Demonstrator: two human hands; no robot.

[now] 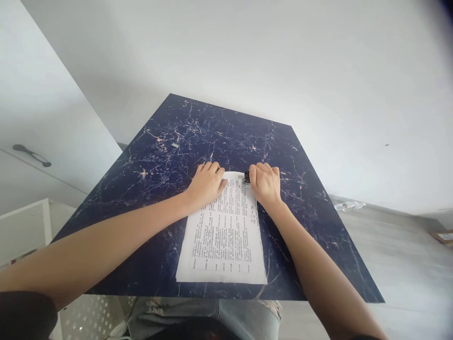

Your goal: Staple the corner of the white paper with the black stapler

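Note:
A stack of white printed paper sheets (pixel 221 236) lies on the dark blue marbled table (pixel 198 123), its print running sideways and some handwriting near its right edge. My left hand (pixel 208 182) rests on the sheets' far left corner, fingers bent over the edge and thumb on top, holding them down. My right hand (pixel 264 182) is closed around a small black stapler (pixel 247 177) at the far right corner. Most of the stapler is hidden by the hand; its black end shows over the paper. Farther back on the table sits a short, light-coloured strip (pixel 175 145), perhaps staples.
A white wall (pixel 265 61) stands behind the table. At left is a white cabinet with a dark handle (pixel 31 155), and below it a white perforated panel (pixel 83 316). Clear plastic packaging (pixel 349 206) lies on the grey floor at right.

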